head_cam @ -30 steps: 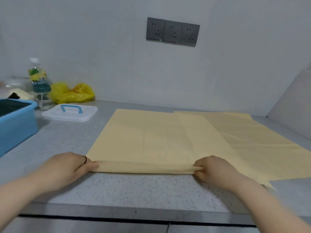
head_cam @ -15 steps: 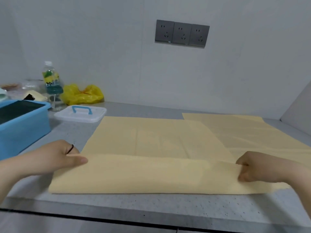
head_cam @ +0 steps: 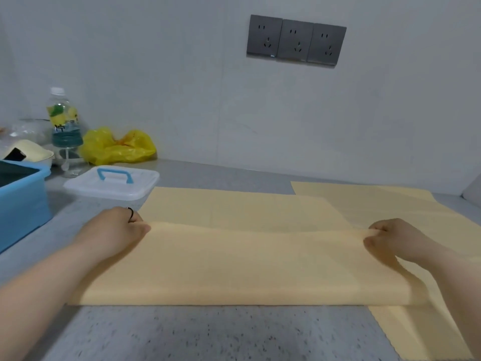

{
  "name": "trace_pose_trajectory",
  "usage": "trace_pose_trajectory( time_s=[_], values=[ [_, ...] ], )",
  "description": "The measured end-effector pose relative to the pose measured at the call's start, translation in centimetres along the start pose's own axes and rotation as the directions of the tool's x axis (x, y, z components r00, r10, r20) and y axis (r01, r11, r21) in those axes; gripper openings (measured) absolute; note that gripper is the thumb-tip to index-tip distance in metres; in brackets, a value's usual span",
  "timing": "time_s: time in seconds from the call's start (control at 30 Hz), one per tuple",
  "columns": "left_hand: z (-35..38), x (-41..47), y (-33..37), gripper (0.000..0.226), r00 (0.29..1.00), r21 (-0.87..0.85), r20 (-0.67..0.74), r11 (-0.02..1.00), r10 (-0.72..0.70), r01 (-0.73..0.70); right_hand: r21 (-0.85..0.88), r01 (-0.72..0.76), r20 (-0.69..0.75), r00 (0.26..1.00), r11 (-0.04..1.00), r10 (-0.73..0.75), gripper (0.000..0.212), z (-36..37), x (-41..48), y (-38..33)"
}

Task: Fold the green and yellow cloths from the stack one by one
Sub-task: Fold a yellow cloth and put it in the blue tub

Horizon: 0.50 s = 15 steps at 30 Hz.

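The 2 hands sit farther forward than 0.5 s ago, with the lifted edge of the yellow cloth now nearer the white lid. The left hand pinches that edge's corner just in front of the lid. The right hand pinches the opposite corner, well right of the lid. The other yellow cloth lies underneath, also right of the lid.

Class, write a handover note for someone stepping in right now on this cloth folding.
Left hand: pinches the top cloth's lifted edge, left corner.
Right hand: pinches its right corner.
That cloth lies partly doubled over on the counter; a second cloth lies under it, to the right.
Done: first fold begun.
Left: lay the edge down, finish folding, then the second cloth.
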<state>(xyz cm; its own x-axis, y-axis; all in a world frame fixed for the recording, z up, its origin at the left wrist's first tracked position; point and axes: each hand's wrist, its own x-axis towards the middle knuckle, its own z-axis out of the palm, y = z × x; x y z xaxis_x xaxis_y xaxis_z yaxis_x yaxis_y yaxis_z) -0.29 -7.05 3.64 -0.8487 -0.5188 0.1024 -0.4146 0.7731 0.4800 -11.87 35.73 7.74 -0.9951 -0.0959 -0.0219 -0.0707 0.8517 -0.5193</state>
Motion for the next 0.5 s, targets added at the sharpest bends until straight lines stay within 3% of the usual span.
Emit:
trace_pose_trajectory(
  time_s=[0.1,0.23,0.5],
  values=[
    [1.0,1.6,0.0,0.026,1.0,0.052,-0.012,0.999,0.002,-0.001,-0.002,-0.008,-0.033,0.999,1.0,0.008,0.012,1.6,2.2,0.1],
    [1.8,2.8,-0.2,0.024,0.999,0.123,-0.03,0.992,0.021,-0.017,0.014,-0.01,-0.069,0.998,1.0,0.011,0.028,3.1,4.3,0.9],
    [2.7,4.3,-0.6,0.011,0.996,0.123,-0.072,0.992,0.043,-0.033,-0.052,-0.016,-0.153,0.988,0.999,0.008,0.033,4.8,6.0,1.7]
  ],
)
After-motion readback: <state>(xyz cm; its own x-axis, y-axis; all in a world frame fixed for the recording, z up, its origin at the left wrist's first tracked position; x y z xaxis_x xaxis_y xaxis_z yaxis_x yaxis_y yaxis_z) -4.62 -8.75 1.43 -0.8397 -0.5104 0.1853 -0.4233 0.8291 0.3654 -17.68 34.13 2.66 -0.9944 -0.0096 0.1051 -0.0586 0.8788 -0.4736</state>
